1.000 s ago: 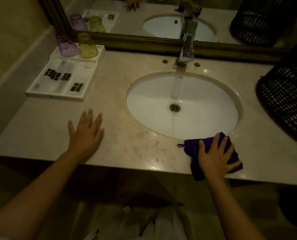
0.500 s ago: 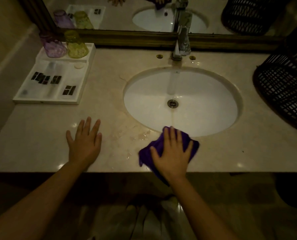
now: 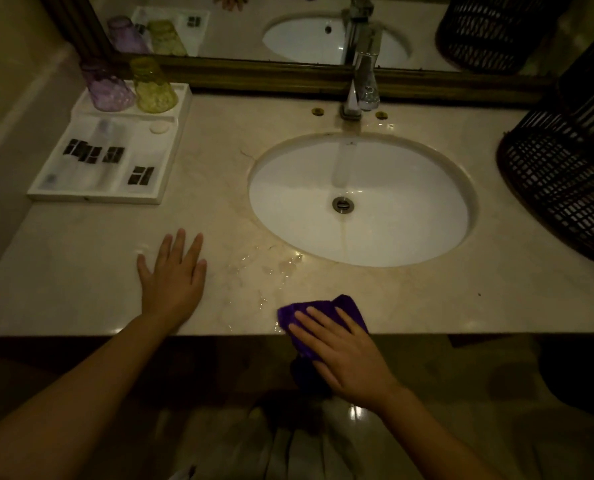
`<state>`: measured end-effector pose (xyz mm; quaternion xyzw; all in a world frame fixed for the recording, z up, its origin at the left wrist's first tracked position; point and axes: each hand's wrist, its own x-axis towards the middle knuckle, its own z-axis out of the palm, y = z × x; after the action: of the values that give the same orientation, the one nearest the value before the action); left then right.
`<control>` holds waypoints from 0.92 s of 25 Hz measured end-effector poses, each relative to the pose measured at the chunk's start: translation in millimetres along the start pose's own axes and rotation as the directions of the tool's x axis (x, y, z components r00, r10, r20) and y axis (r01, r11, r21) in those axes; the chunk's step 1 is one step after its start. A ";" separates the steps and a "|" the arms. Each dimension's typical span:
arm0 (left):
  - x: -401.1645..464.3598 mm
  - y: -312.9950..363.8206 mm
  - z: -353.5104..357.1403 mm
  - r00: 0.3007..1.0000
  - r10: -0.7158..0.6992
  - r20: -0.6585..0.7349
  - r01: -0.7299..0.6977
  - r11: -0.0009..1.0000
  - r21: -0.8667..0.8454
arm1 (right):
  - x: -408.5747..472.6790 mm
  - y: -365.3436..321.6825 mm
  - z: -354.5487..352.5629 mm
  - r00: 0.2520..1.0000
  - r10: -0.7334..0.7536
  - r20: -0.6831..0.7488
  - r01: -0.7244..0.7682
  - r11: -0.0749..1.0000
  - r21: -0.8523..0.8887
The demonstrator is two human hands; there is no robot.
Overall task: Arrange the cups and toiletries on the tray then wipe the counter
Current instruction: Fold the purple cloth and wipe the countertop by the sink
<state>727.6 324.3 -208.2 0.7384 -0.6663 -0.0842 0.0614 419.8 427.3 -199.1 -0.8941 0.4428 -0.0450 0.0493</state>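
The purple cloth lay at the front lip of the counter, partly draped over the edge, just in front of the sink. The right hand pressed flat on top of it, fingers spread and pointing toward the left, so the cloth was pinned under the palm rather than pinched; that flat hold likely served to push a wide swath across the stone. To the cloth's left, between it and the sink rim, a patch of water drops glistened on the counter, which suggested the wiping was underway with that wet area not yet dry.

The left hand rested palm-down on bare counter, well apart from the right, fingers open and holding nothing, probably as a brace while the person leaned in.

Farther back at the left, the white tray sat near the wall with a purple cup and a yellow-green cup upside down in its rear section and small bottles lying in the front one, so the arranging step looked finished. The tap stood behind the sink below the mirror, and a dark wicker basket sat at the right.
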 end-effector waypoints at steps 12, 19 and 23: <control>-12.5 -56.9 -15.2 0.998 -0.065 0.010 0.065 0.997 0.037 | 101.4 -4.0 -2.0 0.572 0.819 -0.037 -0.815 0.573 0.082; -12.4 -56.3 -14.3 0.998 -0.047 -0.032 0.048 0.998 0.035 | 163.5 -45.7 5.6 0.947 0.321 0.014 -0.319 0.935 0.158; -11.7 -56.1 -15.5 0.999 -0.045 -0.018 0.046 0.998 0.047 | 139.3 -52.5 1.4 0.997 -0.008 0.073 -0.011 0.966 0.257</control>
<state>784.3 341.4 -203.9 0.7553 -0.6505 -0.0635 0.0473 545.4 348.1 -188.6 -0.8809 0.4319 -0.0693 0.1809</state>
